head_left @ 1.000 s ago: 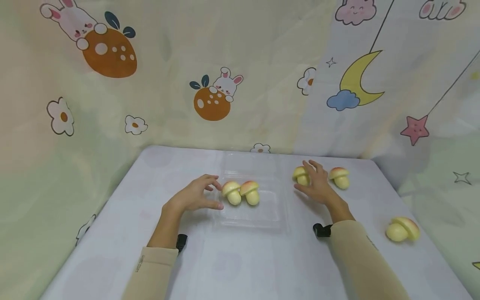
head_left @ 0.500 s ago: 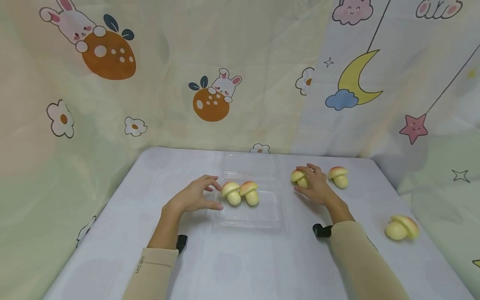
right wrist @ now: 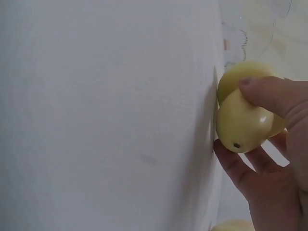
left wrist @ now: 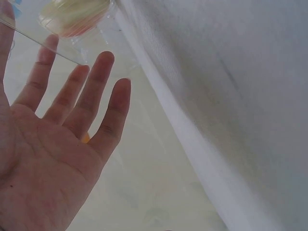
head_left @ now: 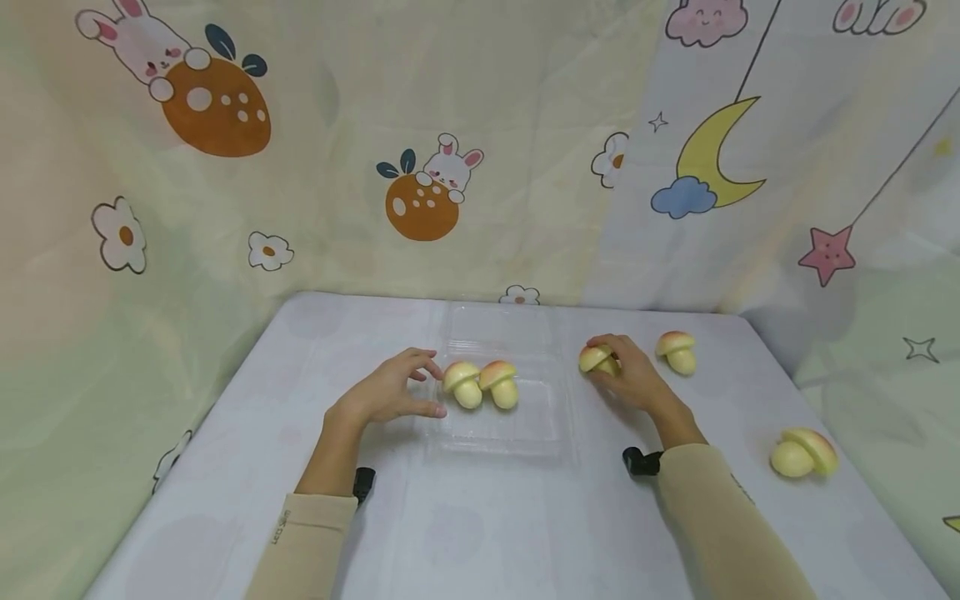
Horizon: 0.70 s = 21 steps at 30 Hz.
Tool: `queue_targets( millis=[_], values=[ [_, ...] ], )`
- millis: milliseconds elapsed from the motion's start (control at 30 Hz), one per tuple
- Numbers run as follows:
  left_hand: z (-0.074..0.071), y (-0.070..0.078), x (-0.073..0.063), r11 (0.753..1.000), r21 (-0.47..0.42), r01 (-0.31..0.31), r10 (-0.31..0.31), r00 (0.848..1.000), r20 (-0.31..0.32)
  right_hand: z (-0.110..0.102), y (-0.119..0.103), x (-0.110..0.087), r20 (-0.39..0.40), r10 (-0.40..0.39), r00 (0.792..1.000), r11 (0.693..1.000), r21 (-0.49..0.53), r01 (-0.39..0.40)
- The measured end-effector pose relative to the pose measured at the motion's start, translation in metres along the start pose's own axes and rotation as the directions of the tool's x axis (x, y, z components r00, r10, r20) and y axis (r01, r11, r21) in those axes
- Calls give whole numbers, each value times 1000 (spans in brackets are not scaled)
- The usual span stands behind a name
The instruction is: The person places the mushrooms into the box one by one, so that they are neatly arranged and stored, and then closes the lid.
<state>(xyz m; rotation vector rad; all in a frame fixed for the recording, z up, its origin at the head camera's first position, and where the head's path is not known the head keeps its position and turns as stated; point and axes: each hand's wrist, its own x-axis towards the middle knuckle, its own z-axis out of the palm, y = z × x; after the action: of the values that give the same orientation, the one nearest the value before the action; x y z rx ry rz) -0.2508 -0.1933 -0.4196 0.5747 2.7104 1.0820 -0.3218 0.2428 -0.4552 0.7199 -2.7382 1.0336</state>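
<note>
My right hand (head_left: pixel 633 375) grips a yellow toy mushroom (head_left: pixel 594 358) with a reddish cap top, at the table's right rear. In the right wrist view the thumb presses on the mushroom (right wrist: pixel 240 122) and the fingers curl beneath; it sits right at the table surface. My left hand (head_left: pixel 390 387) is spread, thumb and fingers apart, at the left edge of a clear plastic box (head_left: pixel 543 425). Its fingertips overlap the box's thin edge in the left wrist view. Inside the box, a toy mushroom (head_left: pixel 462 386) and another mushroom (head_left: pixel 501 385) lie side by side.
Right of my right hand lies one more toy mushroom (head_left: pixel 677 352), and a further mushroom (head_left: pixel 804 453) is near the table's right edge. The box's clear lid (head_left: pixel 498 325) lies opened toward the back. A printed cloth (head_left: pixel 330 183) hangs behind the white table (head_left: pixel 465 533).
My right hand's fingers have closed round the mushroom, which has tilted and shifted slightly left. The left hand has stayed in place at the box.
</note>
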Motion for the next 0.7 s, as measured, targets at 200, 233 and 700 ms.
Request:
queue_targets(
  millis=[200,233,700],
  values=[
    [-1,-1,2,1000,11,3,-3,1000,3,-1,-2,-1,21,67,998,998,3,-67],
    [-1,-2,2,1000,13,4,-4,1000,4,-1,-2,-1,24,76,997,997,7,-76],
    [0,-1,0,1000,1,8,-8,1000,11,-16,-12,-7,-17,127,992,987,106,-125]
  ],
)
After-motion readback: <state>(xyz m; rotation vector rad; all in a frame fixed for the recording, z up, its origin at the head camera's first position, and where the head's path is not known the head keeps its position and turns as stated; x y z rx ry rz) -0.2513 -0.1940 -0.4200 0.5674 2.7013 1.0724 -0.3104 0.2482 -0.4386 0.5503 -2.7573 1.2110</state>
